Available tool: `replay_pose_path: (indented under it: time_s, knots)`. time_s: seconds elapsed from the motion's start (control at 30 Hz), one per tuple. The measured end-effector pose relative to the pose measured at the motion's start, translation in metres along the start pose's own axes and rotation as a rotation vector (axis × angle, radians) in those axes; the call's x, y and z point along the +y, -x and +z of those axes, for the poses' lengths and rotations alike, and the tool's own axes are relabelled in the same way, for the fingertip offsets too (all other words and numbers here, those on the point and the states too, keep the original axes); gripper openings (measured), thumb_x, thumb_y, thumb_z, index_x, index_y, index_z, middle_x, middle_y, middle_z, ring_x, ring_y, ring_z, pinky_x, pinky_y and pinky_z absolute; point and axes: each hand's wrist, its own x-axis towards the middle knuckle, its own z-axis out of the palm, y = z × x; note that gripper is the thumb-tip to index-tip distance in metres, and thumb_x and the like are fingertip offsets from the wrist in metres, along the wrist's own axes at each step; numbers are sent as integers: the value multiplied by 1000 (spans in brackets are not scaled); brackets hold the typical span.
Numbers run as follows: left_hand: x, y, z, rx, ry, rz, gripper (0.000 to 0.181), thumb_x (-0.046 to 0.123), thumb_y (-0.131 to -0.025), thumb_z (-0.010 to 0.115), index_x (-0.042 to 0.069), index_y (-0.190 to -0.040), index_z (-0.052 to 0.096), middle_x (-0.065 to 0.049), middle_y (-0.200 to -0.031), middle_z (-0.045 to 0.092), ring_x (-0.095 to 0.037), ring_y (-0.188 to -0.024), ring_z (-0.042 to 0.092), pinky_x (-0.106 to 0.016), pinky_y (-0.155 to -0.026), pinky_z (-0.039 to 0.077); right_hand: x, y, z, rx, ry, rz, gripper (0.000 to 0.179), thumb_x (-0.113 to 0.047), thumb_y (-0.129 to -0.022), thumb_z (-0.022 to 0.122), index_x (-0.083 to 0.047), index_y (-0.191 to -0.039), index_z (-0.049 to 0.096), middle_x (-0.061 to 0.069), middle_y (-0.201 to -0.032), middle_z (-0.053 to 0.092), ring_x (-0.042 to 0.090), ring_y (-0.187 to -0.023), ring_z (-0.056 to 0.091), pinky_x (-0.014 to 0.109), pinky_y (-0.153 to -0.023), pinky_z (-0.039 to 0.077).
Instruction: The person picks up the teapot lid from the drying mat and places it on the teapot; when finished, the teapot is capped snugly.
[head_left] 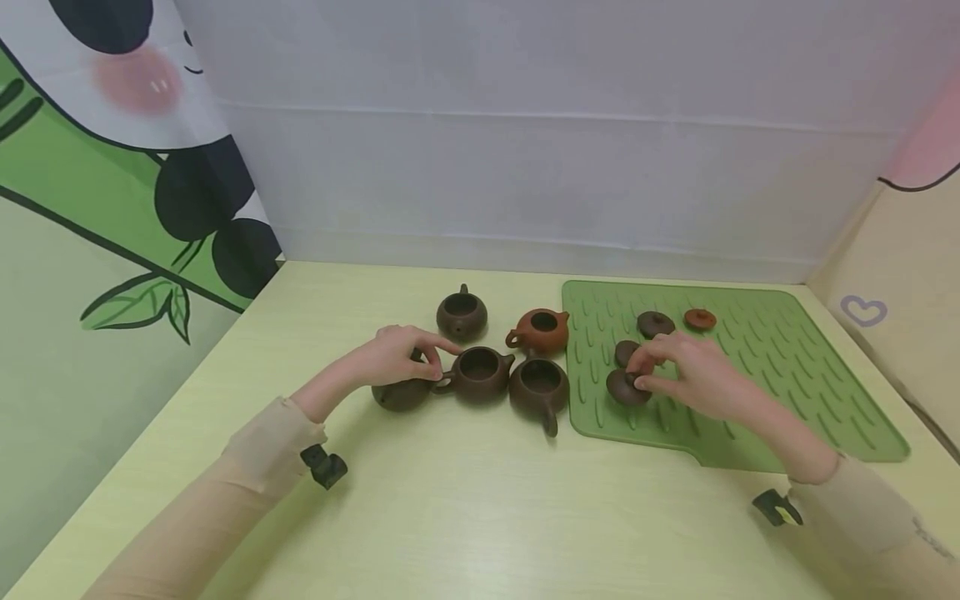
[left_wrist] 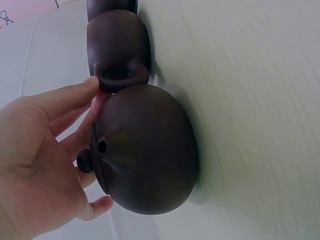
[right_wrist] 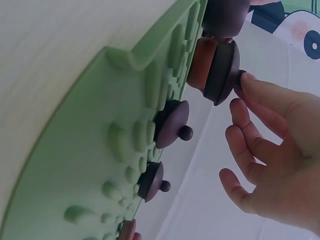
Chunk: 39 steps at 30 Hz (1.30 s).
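My left hand (head_left: 393,357) pinches the handle of a dark brown lidless teapot (head_left: 482,385) between thumb and finger. Below that hand stands a lidded dark teapot (left_wrist: 150,150), its round knob beside my other fingers. My right hand (head_left: 693,375) holds a dark teapot lid (right_wrist: 222,72) by its knob, raised over the green mat (head_left: 810,392). Two more dark lids (head_left: 655,324) (right_wrist: 152,182) and a reddish lid (head_left: 700,319) lie on the mat, one partly covered by my right hand in the head view.
Another lidless dark teapot (head_left: 540,390) sits right of the gripped one, against the mat's left edge. Behind them stand a reddish-brown lidless teapot (head_left: 546,333) and a dark lidless one (head_left: 462,317). A pale cloth wall (head_left: 525,183) rises at the table's back.
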Motion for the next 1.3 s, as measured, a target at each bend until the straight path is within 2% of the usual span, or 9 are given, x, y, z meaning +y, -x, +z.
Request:
replay_pose_path:
  time_s: [0.17, 0.3, 0.57, 0.67, 0.77, 0.93, 1.13, 1.3]
  knots:
    - [-2, 3, 0, -1, -4, 22, 42, 19, -91, 70, 21, -132, 64, 12, -89, 76, -14, -75, 54, -34, -80, 31, -14, -7, -1, 11, -56, 32, 16, -14, -84, 78, -22, -96, 72, -14, -83, 68, 13, -85, 59, 36, -80, 43]
    - [-4, 4, 1, -1, -7, 37, 41, 18, -91, 70, 20, -132, 65, 11, -89, 76, -13, -76, 55, -32, -78, 31, -25, -14, 0, 35, -93, 28, 13, -16, -86, 77, -20, -98, 72, -12, -82, 68, 16, -84, 58, 36, -79, 40]
    - [-5, 8, -1, -9, -38, 41, 41, 20, -91, 70, 21, -131, 65, 12, -90, 76, -11, -89, 64, -41, -87, 35, -47, -30, 6, 94, -131, 21, 12, -17, -87, 76, -17, -98, 73, -9, -80, 68, 14, -83, 55, 33, -80, 36]
    - [-5, 10, -2, -14, -35, 42, 41, 19, -91, 70, 20, -131, 65, 12, -90, 76, -12, -93, 65, -45, -89, 35, -57, -35, 8, 104, -158, 38, 12, -18, -88, 75, -16, -99, 73, -7, -82, 69, 14, -85, 56, 32, -78, 41]
    - [-5, 11, -2, -16, -36, 48, 41, 19, -91, 70, 20, -131, 65, 12, -90, 76, -12, -93, 65, -45, -89, 34, -66, -41, 11, 131, -199, 38, 12, -18, -88, 75, -15, -99, 72, -6, -82, 68, 13, -85, 58, 32, -79, 43]
    - [-5, 13, -2, -26, -30, 55, 41, 19, -91, 70, 20, -131, 65, 11, -90, 77, -12, -87, 63, -43, -87, 33, -80, -51, 21, 187, -277, -2, 11, -18, -88, 75, -15, -97, 71, -6, -78, 66, 9, -78, 58, 32, -81, 42]
    - [-5, 15, -1, -26, -18, 52, 41, 19, -90, 71, 21, -131, 65, 13, -89, 76, -10, -91, 64, -49, -91, 33, -93, -65, 34, 241, -315, -37, 12, -18, -87, 77, -13, -96, 71, -6, -72, 65, 6, -70, 57, 26, -71, 46]
    - [-6, 14, -1, -25, -18, 58, 42, 20, -90, 71, 21, -131, 65, 14, -89, 76, -10, -87, 63, -47, -90, 33, -103, -75, 42, 260, -354, -42, 12, -17, -87, 76, -11, -96, 71, -4, -70, 64, 6, -63, 55, 23, -61, 47]
